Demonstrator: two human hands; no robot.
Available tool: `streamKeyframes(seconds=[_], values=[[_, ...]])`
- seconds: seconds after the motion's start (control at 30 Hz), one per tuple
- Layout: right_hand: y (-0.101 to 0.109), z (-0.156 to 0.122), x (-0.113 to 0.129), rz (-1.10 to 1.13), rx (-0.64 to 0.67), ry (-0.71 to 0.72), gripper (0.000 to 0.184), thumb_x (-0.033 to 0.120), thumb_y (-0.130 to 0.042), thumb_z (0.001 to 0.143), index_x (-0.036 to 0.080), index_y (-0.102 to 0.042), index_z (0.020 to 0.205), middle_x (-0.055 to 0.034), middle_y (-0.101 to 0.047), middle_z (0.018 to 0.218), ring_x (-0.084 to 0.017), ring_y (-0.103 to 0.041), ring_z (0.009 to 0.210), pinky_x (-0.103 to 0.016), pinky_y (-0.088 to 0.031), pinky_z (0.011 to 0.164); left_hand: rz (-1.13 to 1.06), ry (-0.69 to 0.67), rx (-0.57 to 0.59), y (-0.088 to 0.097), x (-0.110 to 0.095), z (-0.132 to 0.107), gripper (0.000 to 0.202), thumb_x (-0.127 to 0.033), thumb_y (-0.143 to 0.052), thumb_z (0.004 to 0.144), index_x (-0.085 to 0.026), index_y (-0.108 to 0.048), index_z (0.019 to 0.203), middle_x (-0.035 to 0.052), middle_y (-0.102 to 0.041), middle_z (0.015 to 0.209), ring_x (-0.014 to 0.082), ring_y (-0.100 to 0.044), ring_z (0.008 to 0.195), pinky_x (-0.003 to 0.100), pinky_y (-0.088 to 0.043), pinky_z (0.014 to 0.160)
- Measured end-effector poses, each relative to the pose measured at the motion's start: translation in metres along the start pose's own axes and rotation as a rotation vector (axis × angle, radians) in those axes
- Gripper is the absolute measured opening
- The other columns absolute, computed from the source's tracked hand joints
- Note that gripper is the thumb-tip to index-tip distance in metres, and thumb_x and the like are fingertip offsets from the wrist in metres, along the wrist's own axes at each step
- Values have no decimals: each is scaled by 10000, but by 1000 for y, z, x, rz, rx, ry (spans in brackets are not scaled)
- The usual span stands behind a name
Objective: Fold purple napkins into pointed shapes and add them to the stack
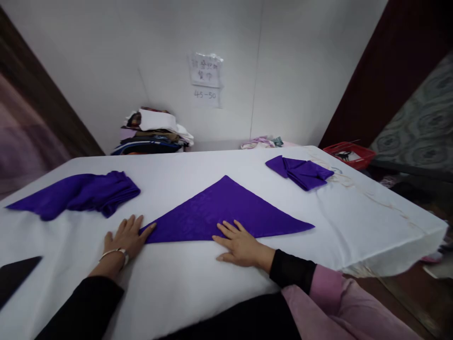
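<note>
A purple cloth napkin (226, 208) lies folded into a triangle in front of me, its peak pointing away and its long folded edge toward me. My left hand (129, 238) lies flat at the triangle's left corner, fingers spread, the thumb on the cloth. Flat on the middle of the long edge rests my right hand (239, 243), its fingers apart and partly on the fabric. Neither hand grips anything. Farther left is a loose, rumpled heap of purple cloth (85, 191). At the back right sits a bundle of folded purple cloth (300, 170).
A white cloth covers the table (184, 293). Behind its far edge are a stack of folded garments (155, 132) and a small pile of fabric (262, 142). A red basket (354, 156) stands at the far right corner. A dark flat object (17, 276) lies at the left edge.
</note>
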State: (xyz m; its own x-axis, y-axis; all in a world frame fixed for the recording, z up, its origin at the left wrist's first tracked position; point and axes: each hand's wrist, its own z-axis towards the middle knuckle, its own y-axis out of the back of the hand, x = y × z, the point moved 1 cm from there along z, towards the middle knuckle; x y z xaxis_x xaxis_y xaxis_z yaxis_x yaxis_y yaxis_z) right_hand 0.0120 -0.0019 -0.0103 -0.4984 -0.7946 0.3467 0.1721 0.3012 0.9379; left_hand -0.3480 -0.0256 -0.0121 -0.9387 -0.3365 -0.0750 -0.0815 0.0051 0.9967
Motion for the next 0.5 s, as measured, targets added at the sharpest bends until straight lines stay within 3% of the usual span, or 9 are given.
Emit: streamKeyframes(seconds=[0.1,0.2,0.37,0.43,0.5], values=[[-2,0,0,4,0,-9,679,631,-323,883,224,-320,1428,-130,-159,1533,-265,-79,1416,-508,-60,1122,-26,153,-45,12,7,0,760,-586,-129,894,-33,-286,1392,234,-204,1497,380,-181,1371,631,-198,1027],[-3,1,0,11,11,-16,681,638,-324,879,238,-312,1431,-114,-145,1538,-263,-70,1417,-506,-57,1123,-17,218,-82,18,-20,0,749,-583,-183,884,-56,-293,1403,216,-218,1501,353,-182,1382,600,-192,1055],[-3,0,1,4,16,-19,686,642,-319,877,240,-309,1433,-111,-150,1537,-265,-69,1417,-508,-56,1122,9,-254,-86,-1,-103,-12,678,-579,-278,879,-168,-321,1417,114,-229,1520,289,-155,1404,555,-103,1105],[-2,1,1,1,16,-22,683,638,-314,880,239,-307,1434,-111,-158,1536,-266,-75,1416,-505,-57,1122,5,-394,-54,-14,-123,-18,676,-596,-285,874,-199,-318,1420,91,-229,1522,286,-153,1406,550,-103,1108],[-1,1,1,4,26,-21,686,638,-307,882,235,-296,1438,-112,-164,1534,-264,-77,1416,-501,-57,1122,11,-441,-8,-25,-130,-20,696,-623,-276,865,-214,-301,1427,80,-229,1522,287,-154,1406,552,-114,1107]])
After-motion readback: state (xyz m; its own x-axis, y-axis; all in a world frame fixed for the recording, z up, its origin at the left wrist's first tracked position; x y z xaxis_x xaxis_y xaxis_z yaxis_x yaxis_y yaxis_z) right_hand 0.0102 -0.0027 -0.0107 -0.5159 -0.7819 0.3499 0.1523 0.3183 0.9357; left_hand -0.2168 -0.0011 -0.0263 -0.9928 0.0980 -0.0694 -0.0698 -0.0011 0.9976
